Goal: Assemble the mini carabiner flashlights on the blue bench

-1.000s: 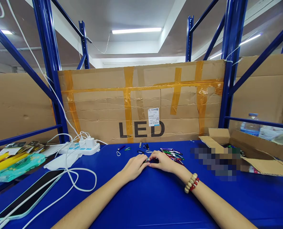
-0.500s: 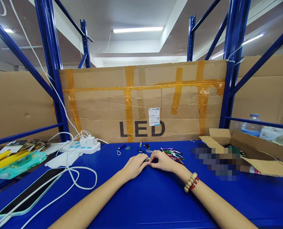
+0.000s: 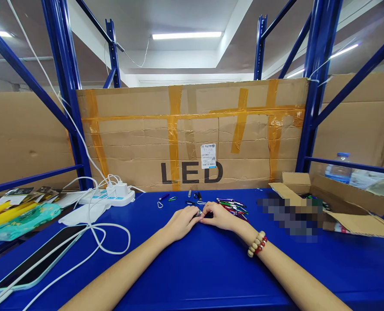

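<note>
My left hand and my right hand meet over the middle of the blue table, fingertips touching. Between them is a small shiny piece, mostly covered by the fingers; its kind does not show. The left fingers are closed around it, and the right thumb and forefinger pinch at its edge. Just beyond the hands lie a black carabiner, a silver carabiner and a green carabiner. A pile of slim, colourful metallic sticks, like pens or keychain pieces, lies beside my right hand.
At the left are a white power strip with chargers, loose white cables and a phone. An open cardboard box stands at the right, beside a blurred patch. A taped cardboard wall closes the back between blue posts.
The view has shifted slightly. Both hands stay together at the same spot, still closed on the small piece, with hardly any finger movement visible.
</note>
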{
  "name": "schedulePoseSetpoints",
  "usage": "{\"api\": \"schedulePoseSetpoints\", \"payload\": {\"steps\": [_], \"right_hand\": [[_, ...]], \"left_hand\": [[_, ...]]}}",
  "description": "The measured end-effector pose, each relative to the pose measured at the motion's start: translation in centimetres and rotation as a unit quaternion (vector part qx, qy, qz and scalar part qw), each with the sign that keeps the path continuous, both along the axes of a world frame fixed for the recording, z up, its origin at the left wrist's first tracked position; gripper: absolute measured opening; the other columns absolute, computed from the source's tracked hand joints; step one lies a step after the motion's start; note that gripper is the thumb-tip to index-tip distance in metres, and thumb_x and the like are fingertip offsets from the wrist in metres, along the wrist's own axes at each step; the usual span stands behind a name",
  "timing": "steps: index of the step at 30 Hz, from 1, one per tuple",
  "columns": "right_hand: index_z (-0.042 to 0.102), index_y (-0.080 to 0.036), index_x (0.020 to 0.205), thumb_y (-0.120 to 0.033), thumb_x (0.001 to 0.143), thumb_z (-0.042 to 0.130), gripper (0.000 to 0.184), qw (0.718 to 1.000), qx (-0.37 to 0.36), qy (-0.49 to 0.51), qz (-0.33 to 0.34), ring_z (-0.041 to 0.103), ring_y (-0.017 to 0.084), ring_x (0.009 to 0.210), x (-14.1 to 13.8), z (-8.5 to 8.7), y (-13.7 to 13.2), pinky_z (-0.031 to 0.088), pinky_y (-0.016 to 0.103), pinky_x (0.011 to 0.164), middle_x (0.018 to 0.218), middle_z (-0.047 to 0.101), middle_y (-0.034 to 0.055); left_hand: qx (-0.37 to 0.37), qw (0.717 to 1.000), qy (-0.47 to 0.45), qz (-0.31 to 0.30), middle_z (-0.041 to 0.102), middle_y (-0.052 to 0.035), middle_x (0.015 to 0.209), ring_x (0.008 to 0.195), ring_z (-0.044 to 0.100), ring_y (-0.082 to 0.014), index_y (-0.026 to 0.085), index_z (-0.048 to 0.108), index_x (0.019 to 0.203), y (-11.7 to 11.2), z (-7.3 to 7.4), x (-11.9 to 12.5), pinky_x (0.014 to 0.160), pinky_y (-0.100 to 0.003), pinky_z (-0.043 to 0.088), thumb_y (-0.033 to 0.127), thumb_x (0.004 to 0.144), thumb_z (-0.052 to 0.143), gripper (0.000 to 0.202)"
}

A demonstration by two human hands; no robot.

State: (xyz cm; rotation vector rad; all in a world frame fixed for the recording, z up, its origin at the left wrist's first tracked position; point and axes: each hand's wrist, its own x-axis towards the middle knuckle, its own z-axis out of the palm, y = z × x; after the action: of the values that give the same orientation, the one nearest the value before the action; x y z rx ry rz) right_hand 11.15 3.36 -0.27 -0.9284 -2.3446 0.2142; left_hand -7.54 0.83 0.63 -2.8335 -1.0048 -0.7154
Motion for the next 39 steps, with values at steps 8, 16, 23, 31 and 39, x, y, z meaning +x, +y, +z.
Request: {"api": "schedulePoseSetpoints", "payload": {"steps": [8, 16, 23, 31, 39], "right_hand": [[0.066, -0.018, 0.078, -0.018, 0.075, 0.069, 0.004, 1.000, 0.005, 0.001, 0.009, 0.055, 0.017, 0.073, -0.1, 0.6, -0.4, 0.040, 0.023, 0.066, 0.077, 0.061, 0.0006], [0.066, -0.018, 0.071, -0.018, 0.073, 0.067, 0.002, 0.999, -0.023, -0.005, -0.028, 0.057, 0.017, 0.066, -0.1, 1.0, -0.5, 0.041, 0.024, 0.063, 0.071, 0.062, 0.0003], [0.063, -0.017, 0.073, -0.016, 0.072, 0.065, 0.002, 0.997, -0.051, 0.007, -0.049, 0.058, 0.016, 0.064, 0.1, 0.7, -0.5, 0.043, 0.023, 0.059, 0.071, 0.062, 0.0000], [0.064, -0.016, 0.074, -0.012, 0.074, 0.062, 0.005, 0.999, -0.035, -0.010, -0.024, 0.056, 0.015, 0.064, -0.1, 0.7, -0.6, 0.043, 0.022, 0.059, 0.073, 0.060, 0.0003], [0.062, -0.016, 0.076, -0.014, 0.077, 0.059, 0.003, 0.999, -0.017, -0.018, -0.020, 0.055, 0.016, 0.064, -0.2, 0.9, -1.1, 0.043, 0.024, 0.060, 0.073, 0.060, 0.0008]], "left_hand": [[0.008, 1.000, 0.008, 0.008, 0.052, -0.0016, 0.085, 0.080, 0.049, -0.0173, 0.018, 0.044, 0.083, -0.1, 0.1, 0.1, 0.069, -0.027, 0.039, 0.027, 0.093, 0.035, 0.016], [0.012, 1.000, 0.012, 0.011, 0.053, -0.0007, 0.085, 0.080, 0.050, -0.0170, 0.018, 0.044, 0.083, -0.1, 0.1, 0.1, 0.069, -0.026, 0.039, 0.024, 0.092, 0.040, 0.011], [0.011, 1.000, 0.011, 0.016, 0.053, -0.0005, 0.086, 0.081, 0.051, -0.0168, 0.018, 0.045, 0.085, -0.3, 0.2, 0.1, 0.069, -0.025, 0.039, 0.025, 0.092, 0.042, 0.010], [0.025, 0.999, 0.015, 0.031, 0.054, -0.0011, 0.089, 0.084, 0.052, -0.0176, 0.018, 0.046, 0.088, -0.2, -0.1, 0.1, 0.069, -0.025, 0.040, 0.023, 0.091, 0.044, 0.006], [0.037, 0.998, 0.030, 0.047, 0.055, -0.0010, 0.083, 0.080, 0.054, -0.0183, 0.018, 0.045, 0.083, -0.3, -0.1, -0.1, 0.065, -0.025, 0.040, 0.028, 0.091, 0.042, 0.013]]}}
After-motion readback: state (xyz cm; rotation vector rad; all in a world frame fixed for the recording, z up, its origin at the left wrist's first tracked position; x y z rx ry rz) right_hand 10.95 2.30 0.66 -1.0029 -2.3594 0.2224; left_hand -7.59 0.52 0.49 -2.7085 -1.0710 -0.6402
